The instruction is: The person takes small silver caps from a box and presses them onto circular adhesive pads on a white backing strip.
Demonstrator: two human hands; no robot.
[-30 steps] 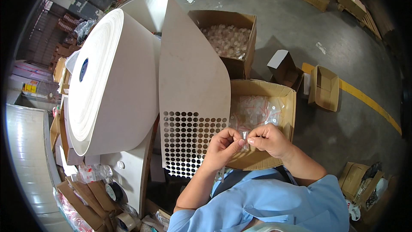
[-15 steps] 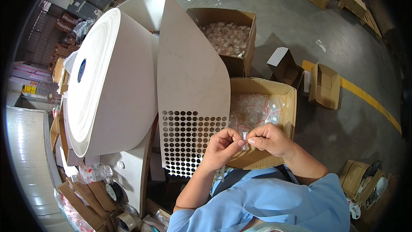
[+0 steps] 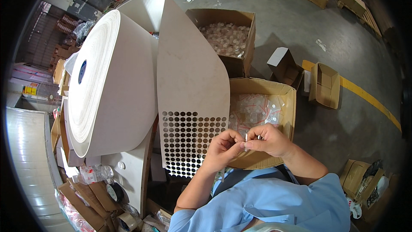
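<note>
My left hand (image 3: pixel 224 147) and my right hand (image 3: pixel 271 140) meet above the near part of an open cardboard box (image 3: pixel 257 163). Between their pinched fingertips is a small clear plastic piece (image 3: pixel 246 138), narrow and upright; the fingers cover most of it, so its exact kind is unclear. Inside the box lie loose clear plastic bags (image 3: pixel 253 106) with red strips, and small white discs show among them. Left of my left hand hangs a white sheet (image 3: pixel 191 73) with rows of round holes, coming off a large white roll (image 3: pixel 124 81).
A deeper carton (image 3: pixel 247 62) full of small translucent pieces stands beyond the box. Two small open boxes (image 3: pixel 325 87) sit on the floor to the right, beside a yellow line (image 3: pixel 369 101). At left a plastic bottle (image 3: pixel 95 174) and tape roll (image 3: pixel 114 192) lie near a white tabletop (image 3: pixel 134 174).
The clear plastic piece has turned and looks narrower between my fingertips. My right fingers have shifted slightly inward, closer to the left ones. The box and roll stay in place.
</note>
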